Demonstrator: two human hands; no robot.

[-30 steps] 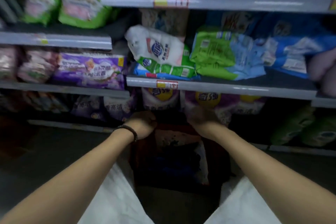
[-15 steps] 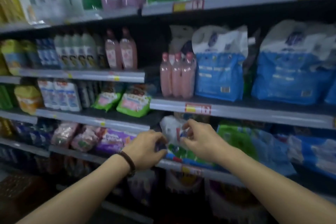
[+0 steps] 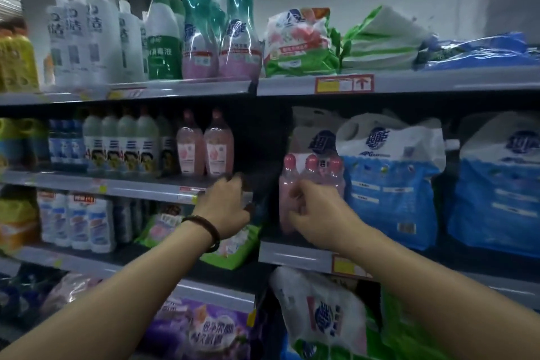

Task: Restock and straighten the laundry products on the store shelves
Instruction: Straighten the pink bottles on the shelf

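— If you tug that pink bottle pack (image 3: 311, 184) sideways one-handed, could it topple off the shelf (image 3: 295, 256)?
— It could; it stands upright at the edge, beside the blue bags (image 3: 388, 181).
— Your right hand (image 3: 317, 207) curls against its front, half-closed. Your left hand (image 3: 226, 204) rests loosely curled, holding nothing visible.

I read 消毒液 on the green-and-white bottle (image 3: 163, 41) on the top shelf, a red up-arrow on the price tag (image 3: 344, 83) clipped to that shelf's edge, and 超能 in a round logo on the blue-and-white bag (image 3: 390, 178) below; other print is too blurred.
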